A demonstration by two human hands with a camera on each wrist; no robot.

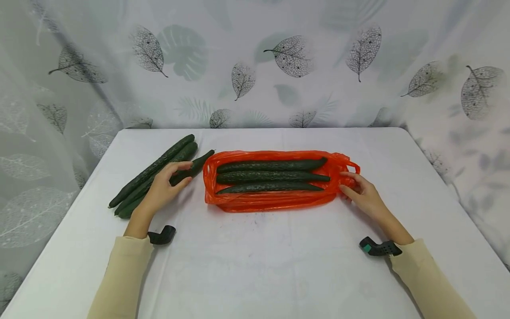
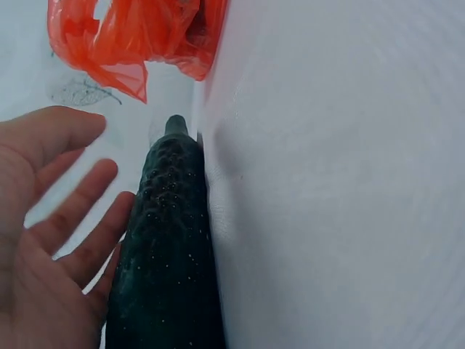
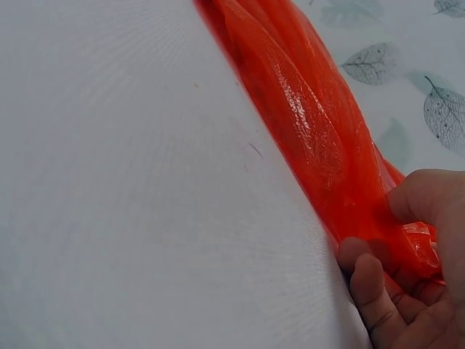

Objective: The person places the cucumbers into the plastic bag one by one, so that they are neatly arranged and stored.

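Note:
A red plastic bag (image 1: 247, 207) lies across the table with three dark green cucumbers (image 1: 272, 177) side by side in its opening. At the bag's right end, my right hand (image 1: 364, 197) pinches the crumpled film between thumb and fingers; the right wrist view shows the bag (image 3: 305, 123) gathered there. My left hand (image 1: 161, 188) is over another cucumber (image 1: 201, 162) left of the bag, thumb and fingers spread apart. In the left wrist view this cucumber (image 2: 171, 247) runs alongside the left hand (image 2: 54, 225), its stem end pointing toward the bag.
Two more cucumbers (image 1: 159, 164) lie slanted on the table's left, beyond the left hand. The table (image 1: 255, 266) has a white cover. A leaf-patterned curtain (image 1: 255, 62) hangs behind it and along both sides.

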